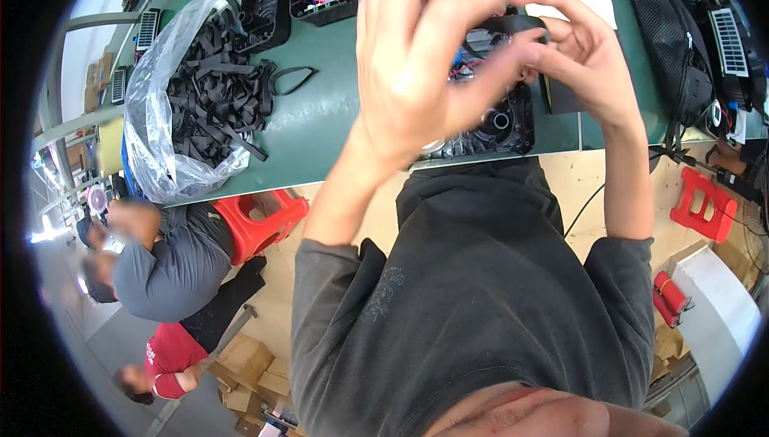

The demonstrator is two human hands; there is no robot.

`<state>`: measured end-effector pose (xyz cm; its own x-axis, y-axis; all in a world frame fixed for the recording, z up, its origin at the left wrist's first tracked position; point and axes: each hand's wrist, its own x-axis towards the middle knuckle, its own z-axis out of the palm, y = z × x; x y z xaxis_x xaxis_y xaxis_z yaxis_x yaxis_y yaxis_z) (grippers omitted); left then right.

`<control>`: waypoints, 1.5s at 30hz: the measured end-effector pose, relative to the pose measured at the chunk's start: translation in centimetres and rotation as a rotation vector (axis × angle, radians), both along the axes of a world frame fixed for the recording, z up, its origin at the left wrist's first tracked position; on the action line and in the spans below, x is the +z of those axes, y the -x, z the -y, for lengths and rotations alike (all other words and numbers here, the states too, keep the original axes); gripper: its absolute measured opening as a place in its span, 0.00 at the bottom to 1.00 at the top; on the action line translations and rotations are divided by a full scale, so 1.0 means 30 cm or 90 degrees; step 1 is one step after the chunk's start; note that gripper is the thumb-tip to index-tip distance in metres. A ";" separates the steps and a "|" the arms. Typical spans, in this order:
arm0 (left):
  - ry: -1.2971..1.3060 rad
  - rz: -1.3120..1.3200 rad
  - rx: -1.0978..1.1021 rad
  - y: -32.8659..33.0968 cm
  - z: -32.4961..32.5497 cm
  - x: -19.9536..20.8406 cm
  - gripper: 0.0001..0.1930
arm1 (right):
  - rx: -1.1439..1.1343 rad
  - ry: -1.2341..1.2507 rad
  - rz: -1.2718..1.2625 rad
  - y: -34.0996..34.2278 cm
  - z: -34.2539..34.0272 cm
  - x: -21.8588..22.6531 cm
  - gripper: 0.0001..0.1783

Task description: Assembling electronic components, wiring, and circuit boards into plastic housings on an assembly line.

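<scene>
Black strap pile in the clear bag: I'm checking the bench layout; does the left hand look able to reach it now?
Probably yes: the black strap pile lies uncovered toward the left hand, with green tabletop between them and the clear bag mostly on the far side.

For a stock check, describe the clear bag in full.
The bag is clear, thin-looking, crumpled plastic with glossy folds. It lies open on the green table, near its front edge. A tangled heap of black straps sits in it, some spilling out rightward. The left hand and right hand are clear of it, off to its right.
</scene>
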<state>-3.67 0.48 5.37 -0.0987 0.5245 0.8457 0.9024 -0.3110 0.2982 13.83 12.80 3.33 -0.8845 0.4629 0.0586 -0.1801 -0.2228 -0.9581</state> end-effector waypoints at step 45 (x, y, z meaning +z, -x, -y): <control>0.415 -0.022 0.036 0.004 -0.066 -0.146 0.10 | 0.108 -0.405 0.138 0.080 -0.378 -0.176 0.07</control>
<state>-3.78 2.45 0.98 -0.1192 0.9258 0.3588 0.9245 -0.0283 0.3802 11.44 24.14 -1.96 -0.9642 0.2507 0.0868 0.0174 0.3863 -0.9222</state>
